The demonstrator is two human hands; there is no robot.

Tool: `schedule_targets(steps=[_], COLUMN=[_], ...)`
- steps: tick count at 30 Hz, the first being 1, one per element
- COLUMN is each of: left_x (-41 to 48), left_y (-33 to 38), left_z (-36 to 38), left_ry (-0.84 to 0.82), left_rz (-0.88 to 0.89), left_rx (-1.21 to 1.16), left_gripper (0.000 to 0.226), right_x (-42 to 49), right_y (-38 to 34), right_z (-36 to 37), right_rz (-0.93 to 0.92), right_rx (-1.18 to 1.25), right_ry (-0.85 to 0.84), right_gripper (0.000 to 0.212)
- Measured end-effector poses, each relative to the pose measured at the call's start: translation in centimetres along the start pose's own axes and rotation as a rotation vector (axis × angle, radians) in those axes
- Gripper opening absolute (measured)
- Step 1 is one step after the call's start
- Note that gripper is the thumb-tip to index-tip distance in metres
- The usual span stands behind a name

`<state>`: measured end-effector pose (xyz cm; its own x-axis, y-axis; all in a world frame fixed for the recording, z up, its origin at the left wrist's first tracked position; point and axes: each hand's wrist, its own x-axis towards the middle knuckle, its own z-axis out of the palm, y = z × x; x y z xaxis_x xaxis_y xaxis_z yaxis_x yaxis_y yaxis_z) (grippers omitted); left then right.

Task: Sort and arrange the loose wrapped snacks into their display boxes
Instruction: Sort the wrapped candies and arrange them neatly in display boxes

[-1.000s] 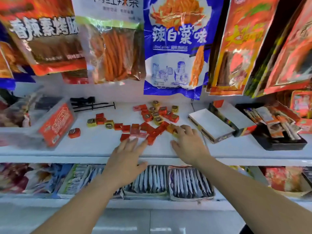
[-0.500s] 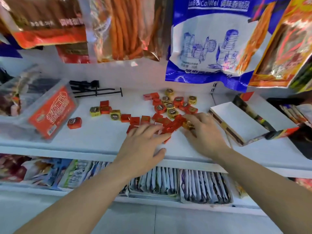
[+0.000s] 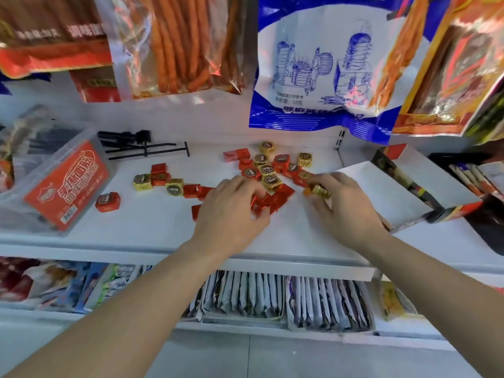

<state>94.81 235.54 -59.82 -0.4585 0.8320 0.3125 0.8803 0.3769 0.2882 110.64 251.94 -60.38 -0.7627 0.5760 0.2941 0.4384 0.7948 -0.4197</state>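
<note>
Wrapped snacks (image 3: 266,170) scattered on white shelf (image 3: 152,222); hanging bags (image 3: 177,45) above.

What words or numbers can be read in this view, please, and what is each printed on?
"18克": on the blue-and-white hanging bag.
Too blurred to read: white characters on the red label of the clear tub.
Too blurred: white characters on the red-and-brown hanging bag, top left.
Too small: round labels on the wrapped snacks.
</note>
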Motion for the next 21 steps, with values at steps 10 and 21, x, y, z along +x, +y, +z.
schedule_targets(steps=[10, 21], left_x=[3.8, 5.2], left_y=[0.2, -0.1], left_z=[2.6, 1.4], left_ry=[-0.016, -0.100], left_rz=[0.061, -0.168], left_rx=[0.091, -0.188], left_gripper=[0.032, 0.031], right_x=[5.6, 9.0], right_y=[-0.4, -1.0], right_z=[1.1, 1.5], right_rz=[0.115, 0.077], right_rx=[0.091, 0.130], right_ry=[-0.183, -0.001], right_gripper=[0.034, 0.035])
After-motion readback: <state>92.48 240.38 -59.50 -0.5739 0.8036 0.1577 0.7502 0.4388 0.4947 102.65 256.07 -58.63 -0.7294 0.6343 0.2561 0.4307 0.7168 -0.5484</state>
